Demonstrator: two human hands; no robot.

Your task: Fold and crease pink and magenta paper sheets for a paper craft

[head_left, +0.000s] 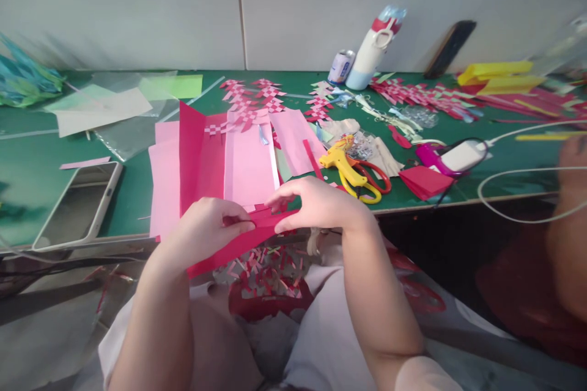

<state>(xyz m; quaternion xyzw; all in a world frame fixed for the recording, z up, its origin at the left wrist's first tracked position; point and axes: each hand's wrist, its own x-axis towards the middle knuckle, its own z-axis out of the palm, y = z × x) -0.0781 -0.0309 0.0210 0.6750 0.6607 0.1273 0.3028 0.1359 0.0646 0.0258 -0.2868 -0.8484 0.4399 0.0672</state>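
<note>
both hands pinch one folded red sheet [238, 238], held just off the near edge of the green tabletop [27, 159], above the lap. the left hand [208, 226] is closed on the sheet's left part, thumb on top; the right hand [316, 204] grips its right end with bent fingers pressed along the upper fold. under the sheet, in the lap, lies a heap of red and pink scraps [263, 269].

on the tabletop just beyond the hands lie pink sheets [250, 162] and an upright-folded red sheet [197, 146], with woven strips [250, 98] behind them. to the right lie a yellow glue gun [342, 165] and red-handled scissors [373, 177], touching. a phone [77, 204] lies at the left near the edge. a white bottle [369, 52] and a can [342, 66] stand at the back against the wall. another person's arm [568, 226] shows at the far right.
</note>
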